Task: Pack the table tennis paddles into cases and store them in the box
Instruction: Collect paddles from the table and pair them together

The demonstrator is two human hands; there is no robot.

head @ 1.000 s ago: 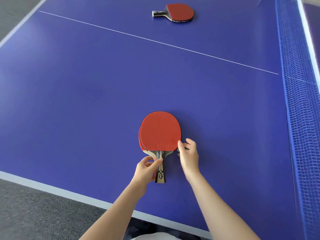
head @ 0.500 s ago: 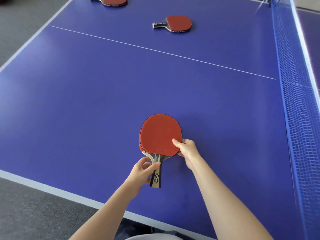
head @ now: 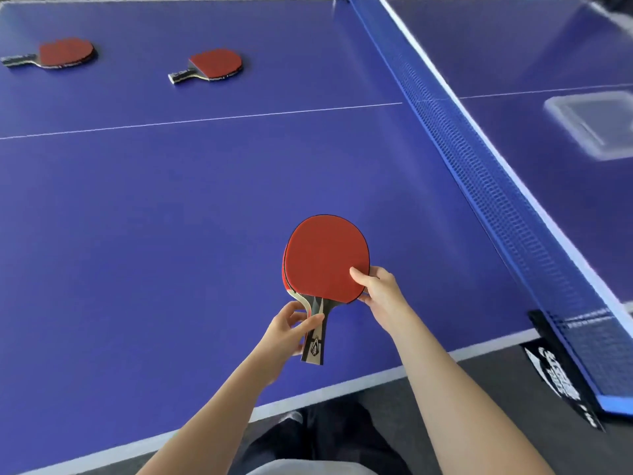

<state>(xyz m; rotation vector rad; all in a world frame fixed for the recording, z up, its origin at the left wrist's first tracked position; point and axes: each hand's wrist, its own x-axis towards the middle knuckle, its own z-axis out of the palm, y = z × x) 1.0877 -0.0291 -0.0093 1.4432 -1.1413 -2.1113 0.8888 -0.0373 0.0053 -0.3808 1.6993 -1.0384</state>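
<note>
Red rubber faces up on the 2 stacked paddles [head: 325,258]. The top one sits a bit to the right, so the lower one's edge peeks out on the left. L hand [head: 291,332] grips the handles [head: 317,341] w/ curled fingers & thumb. R hand [head: 378,289] pinches the lower right edge of the round part, w/ the thumb [head: 358,274] on top & the other fingers under. The stack is over the near part of the blue table [head: 171,217], close to its white edge. Can't tell if it touches the top. 2 more red ones lie flat on the far side: a far-left paddle [head: 65,52] & a middle paddle [head: 214,64], both w/ handles pointing left. A blue net [head: 479,173] runs along the right. Past it sits a clear box [head: 596,123], blurry & well apart from both hands.
</note>
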